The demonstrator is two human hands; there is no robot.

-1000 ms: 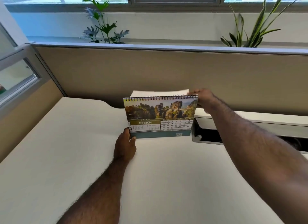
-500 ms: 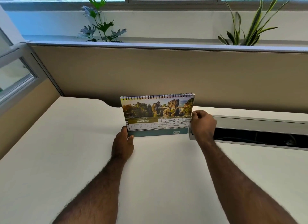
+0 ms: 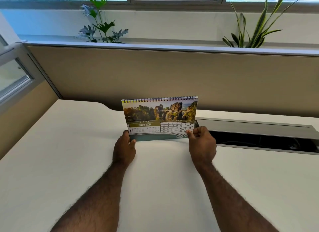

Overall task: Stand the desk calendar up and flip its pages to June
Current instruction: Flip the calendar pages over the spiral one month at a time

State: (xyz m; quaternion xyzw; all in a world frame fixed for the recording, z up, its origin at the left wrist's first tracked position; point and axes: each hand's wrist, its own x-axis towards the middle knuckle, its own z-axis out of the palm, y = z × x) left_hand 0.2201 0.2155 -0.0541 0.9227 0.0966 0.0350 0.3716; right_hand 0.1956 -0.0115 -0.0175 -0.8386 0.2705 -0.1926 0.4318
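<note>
Hands (image 3: pixel 202 143) on upright March calendar (image 3: pixel 159 118)

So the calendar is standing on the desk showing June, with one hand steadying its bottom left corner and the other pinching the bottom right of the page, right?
Not quite: the calendar shows March, not June, as the head view makes plain. The rest holds: it stands on the desk, the left hand at its bottom left corner, the right hand pinching the page's bottom right.

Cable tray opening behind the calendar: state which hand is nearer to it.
Right. The right hand pinches the calendar's lower right corner beside the cable tray opening; the left hand holds the far corner.
</note>
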